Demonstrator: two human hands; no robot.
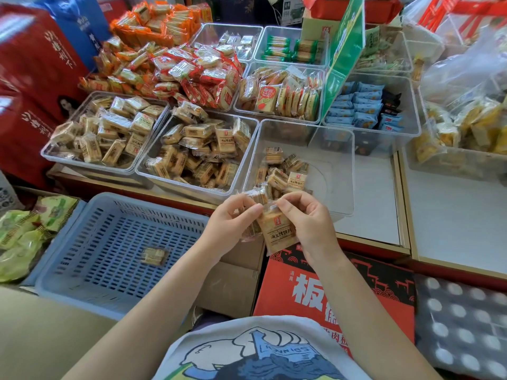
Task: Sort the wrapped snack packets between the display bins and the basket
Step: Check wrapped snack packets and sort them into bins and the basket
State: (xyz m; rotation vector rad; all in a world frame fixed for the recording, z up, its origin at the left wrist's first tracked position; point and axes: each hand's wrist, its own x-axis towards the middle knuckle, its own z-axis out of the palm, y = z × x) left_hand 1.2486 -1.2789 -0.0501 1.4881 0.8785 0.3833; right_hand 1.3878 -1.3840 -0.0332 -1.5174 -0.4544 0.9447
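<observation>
Head view shows both hands at the middle, in front of the desk. Left hand (233,220) grips a packet (253,198) by curled fingers; right hand (307,218) pinches another packet (278,233), which hangs with its long axis running from 12 to 6 o'clock, label facing the camera. At 8 o'clock one packet (154,255) lies flat in the blue basket (82,275). At 12 o'clock a clear bin (329,171) holds more packets.
</observation>
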